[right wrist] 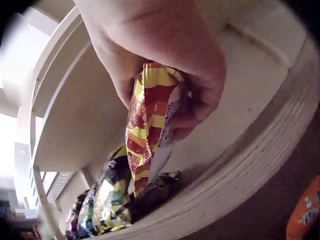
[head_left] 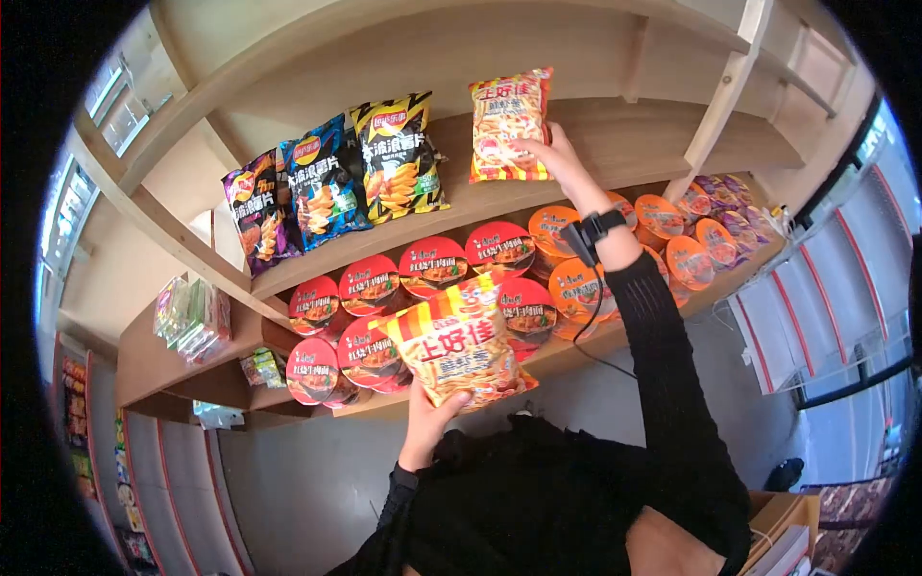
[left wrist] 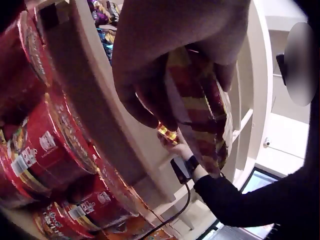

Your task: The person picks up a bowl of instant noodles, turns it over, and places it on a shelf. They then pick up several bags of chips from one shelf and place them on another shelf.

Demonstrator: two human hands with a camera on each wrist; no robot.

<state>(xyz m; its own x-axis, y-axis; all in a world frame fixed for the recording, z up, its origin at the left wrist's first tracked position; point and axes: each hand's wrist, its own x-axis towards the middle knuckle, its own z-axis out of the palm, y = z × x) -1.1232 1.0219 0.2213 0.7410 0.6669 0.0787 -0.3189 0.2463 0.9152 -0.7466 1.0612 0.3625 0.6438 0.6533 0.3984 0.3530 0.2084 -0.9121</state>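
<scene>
My right hand (head_left: pixel 557 165) grips a red-and-yellow striped snack bag (head_left: pixel 507 130) by its right side, thumb across the front, over the upper wooden shelf (head_left: pixel 615 144). In the right wrist view that striped bag (right wrist: pixel 150 117) is seen edge-on between thumb and fingers. Lower down, my left hand (head_left: pixel 429 422) holds a second bag of the same kind (head_left: pixel 456 346) by its bottom edge, in front of the red noodle cups. The left wrist view shows this bag (left wrist: pixel 200 105) pinched between thumb and fingers. Black, blue and purple chip bags stand left of the upper bag, the black one (head_left: pixel 399 154) nearest.
Red-lidded noodle cups (head_left: pixel 432 264) and orange-lidded ones (head_left: pixel 581 288) fill the lower shelf, with purple packs (head_left: pixel 735 211) at its right end. A wooden upright (head_left: pixel 725 96) stands right of my right hand. A black cable (head_left: pixel 600 312) hangs from the right wrist camera.
</scene>
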